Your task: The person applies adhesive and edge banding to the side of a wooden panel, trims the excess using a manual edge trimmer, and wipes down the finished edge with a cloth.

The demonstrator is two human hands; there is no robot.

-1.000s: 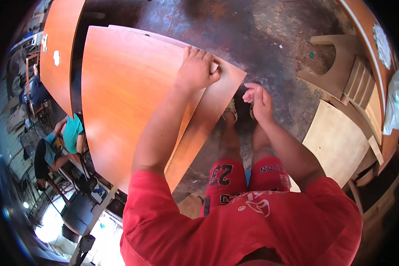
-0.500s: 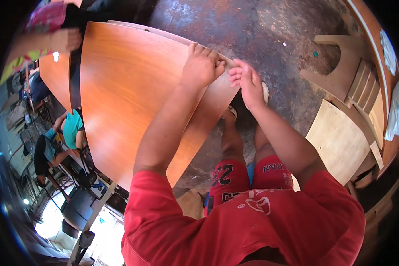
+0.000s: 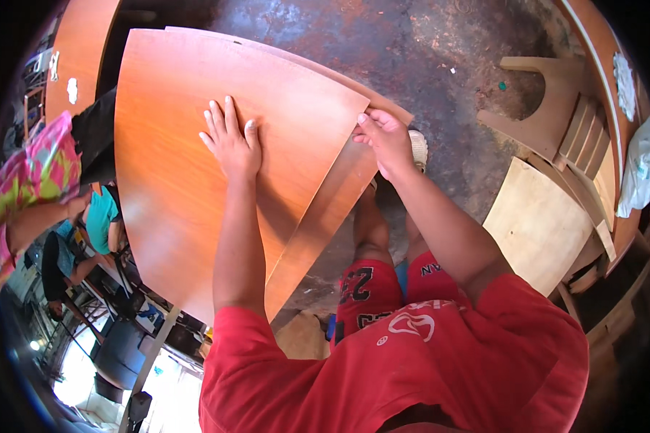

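A wide orange-brown wood panel point(image 3: 173, 202) lies in front of me and to the left, its edges bent by the lens. Beneath it, a second panel point(image 3: 321, 198) sticks out along the right and far edges. My left hand point(image 3: 232, 141) rests palm down on the upper panel, fingers spread. At that panel's far right corner, my right hand point(image 3: 386, 141) pinches the edge between thumb and fingers. Part of the grip under the corner is hidden.
At the right lie a cut-out brown board point(image 3: 534, 101), a pale wood sheet point(image 3: 538, 224) and a slatted piece point(image 3: 588, 137). A person in a bright patterned garment point(image 3: 40, 166) is at the left, near another orange panel point(image 3: 79, 50). Others sit farther back.
My left hand has moved off the far right corner onto the middle of the upper panel and spread out. My right hand has closed on the corner. The nearby person has shifted.
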